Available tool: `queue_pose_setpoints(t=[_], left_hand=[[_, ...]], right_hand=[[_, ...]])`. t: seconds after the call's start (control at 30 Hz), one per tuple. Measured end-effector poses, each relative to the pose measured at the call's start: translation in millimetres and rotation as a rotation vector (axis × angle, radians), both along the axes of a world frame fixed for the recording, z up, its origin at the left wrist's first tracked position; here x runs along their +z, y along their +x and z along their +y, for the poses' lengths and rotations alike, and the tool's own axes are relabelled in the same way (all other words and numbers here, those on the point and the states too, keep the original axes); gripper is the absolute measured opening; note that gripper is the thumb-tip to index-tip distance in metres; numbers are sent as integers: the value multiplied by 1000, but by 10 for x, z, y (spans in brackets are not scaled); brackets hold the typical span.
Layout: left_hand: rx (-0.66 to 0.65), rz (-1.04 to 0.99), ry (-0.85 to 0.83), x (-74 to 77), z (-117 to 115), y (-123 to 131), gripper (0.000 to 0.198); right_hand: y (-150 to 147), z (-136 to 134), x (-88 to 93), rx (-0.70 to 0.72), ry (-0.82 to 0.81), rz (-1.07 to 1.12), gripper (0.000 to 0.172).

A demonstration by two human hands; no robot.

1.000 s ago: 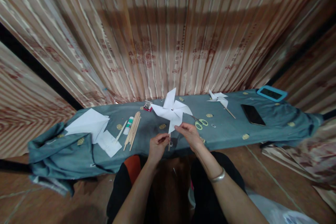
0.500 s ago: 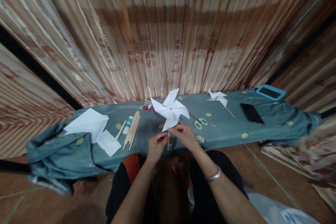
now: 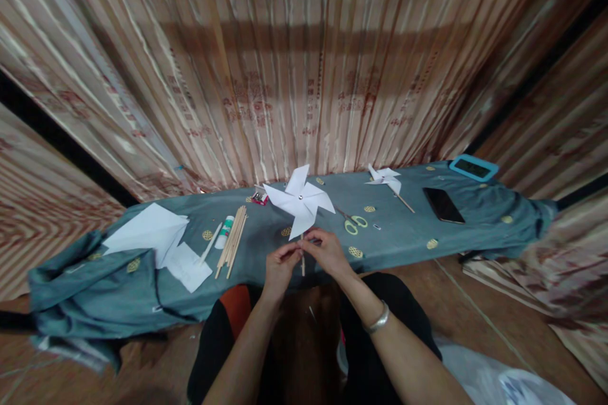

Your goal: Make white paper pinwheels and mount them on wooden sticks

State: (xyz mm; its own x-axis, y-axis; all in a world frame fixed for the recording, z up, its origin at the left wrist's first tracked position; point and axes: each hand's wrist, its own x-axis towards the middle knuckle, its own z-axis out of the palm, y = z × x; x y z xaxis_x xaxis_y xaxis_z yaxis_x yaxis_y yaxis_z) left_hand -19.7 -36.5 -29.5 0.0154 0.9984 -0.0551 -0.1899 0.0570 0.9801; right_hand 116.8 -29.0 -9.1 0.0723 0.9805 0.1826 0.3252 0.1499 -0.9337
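Note:
A white paper pinwheel (image 3: 300,199) with a pin at its centre stands up before me on a thin wooden stick (image 3: 303,266). My left hand (image 3: 282,266) pinches the stick below the blades. Close beside it, my right hand (image 3: 325,249) has its fingers closed on the same stick, and both sets of fingertips meet there. The stick's lower end pokes out beneath my fingers. Part of the stick behind the fingers is hidden.
Left on the cloth-covered table (image 3: 266,266) lie white paper sheets (image 3: 147,234), a white pencil-like rod (image 3: 211,242), a glue stick (image 3: 225,231), several wooden sticks (image 3: 232,242) and a small red box (image 3: 259,196). Rightward are scissors (image 3: 355,223), another pinwheel (image 3: 384,177), a phone (image 3: 443,204) and a blue-framed device (image 3: 474,168).
My view has shifted slightly, so the table's things appear a little further left. The right hand's fingers have bent in closer to the left fingertips on the stick.

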Motion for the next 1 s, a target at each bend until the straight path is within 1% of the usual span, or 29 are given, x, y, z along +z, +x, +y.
queue_pose_setpoints(t=[0.13,0.27,0.37,0.53,0.63,0.7,0.77,0.87,1.0], left_hand=[[-24,7,-23,40,-7,30,29],[-28,17,-34,43,7,36,30],[-32,19,-36,36,21,40,31],[-55,25,-36,37,26,79,30],[-70,29,-37,35,21,107,27],[-80,64,-17,26,21,118,24],[-90,117,15,13,26,123,23],[-99,161,27,-6,34,121,23],[-108,174,13,-22,34,109,23]], right_hand=[[116,70,-15,-78,29,11,22],[430,183,43,-200,45,-59,22],[772,301,195,-301,29,-186,19],[1406,572,544,-449,-54,-500,13],[1754,741,648,-513,-146,-684,14],[1956,846,643,-541,-218,-790,14],[2129,945,590,-558,-287,-877,16],[2334,1077,461,-579,-356,-983,22],[2523,1216,263,-594,-410,-1069,28]])
